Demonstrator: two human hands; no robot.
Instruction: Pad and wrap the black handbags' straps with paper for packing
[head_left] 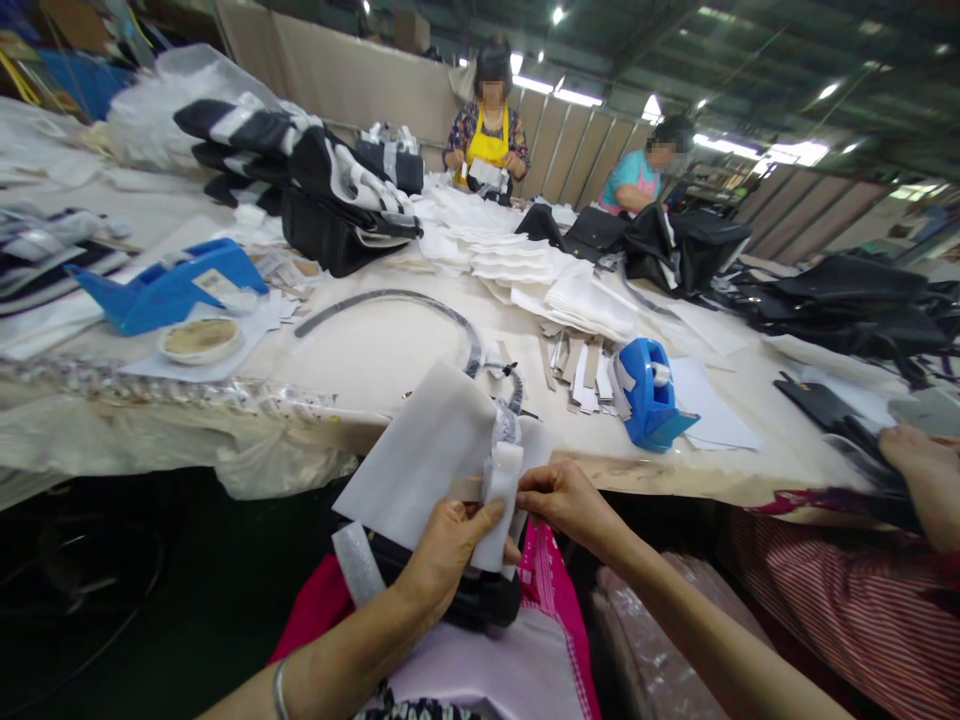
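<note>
A black bag [487, 600] rests in my lap against the table edge, with a white foam sheet [420, 450] covering its upper side. My left hand [442, 545] is closed on a white foam strip [499, 515], thumb on top, where it lies folded around part of the bag. Just to the right, the fingertips of my right hand [566, 500] are pinched together at the strip's edge; what they hold is too small to make out. Clear plastic wrap [506, 425] covers a strap piece above the strip. Another pale wrapped strip [358, 565] sticks out at the bag's left.
A blue tape dispenser [651, 395] stands right of the bag, another blue dispenser [176, 285] at left by a round dish [200, 340]. Paper strips [581, 370], white sheets [525, 245] and black bags [337, 200] cover the table. A neighbour's hand [926, 470] is at far right; two people work opposite.
</note>
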